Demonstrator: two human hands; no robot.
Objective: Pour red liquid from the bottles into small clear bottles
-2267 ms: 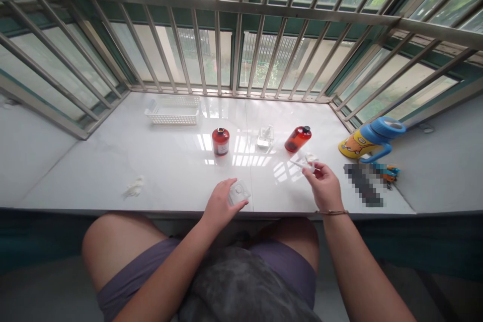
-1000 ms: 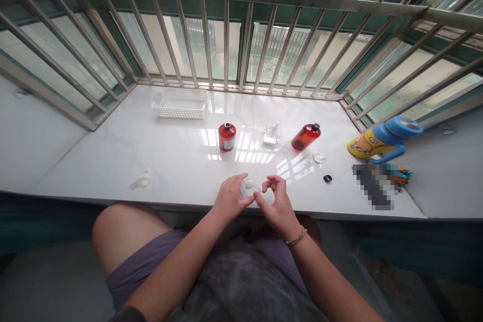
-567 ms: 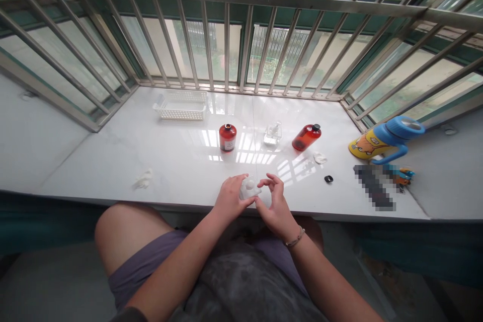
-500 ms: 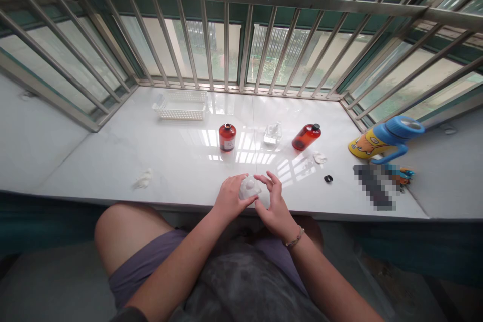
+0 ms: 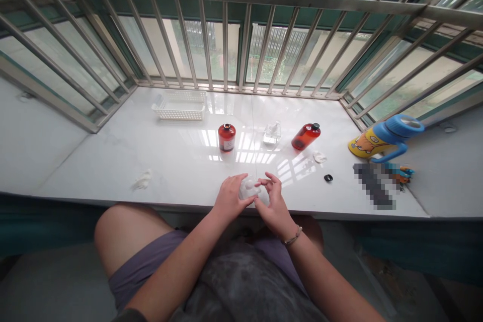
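My left hand (image 5: 228,197) is wrapped round a small clear plastic bottle (image 5: 248,189) at the front edge of the white marble sill (image 5: 169,161). My right hand (image 5: 274,203) meets it from the right, its fingertips pinched at the bottle's top. An upright red bottle (image 5: 227,137) with no cap stands further back. A clear glass bottle (image 5: 272,133) sits to its right, then a red bottle (image 5: 306,136) lying tilted with a black cap on. A small black cap (image 5: 328,178) lies loose on the sill to the right of my hands.
A white slotted basket (image 5: 180,105) stands at the back left. Crumpled white bits lie at the front left (image 5: 142,179) and near the tilted red bottle (image 5: 319,157). A yellow and blue kids' flask (image 5: 383,140) lies at the right. Metal window bars (image 5: 241,25) enclose the sill.
My right hand came from the right side of the sill to the clear bottle in my left hand, leaving the black cap on the sill. Since then its fingers have shifted slightly at the bottle's top.
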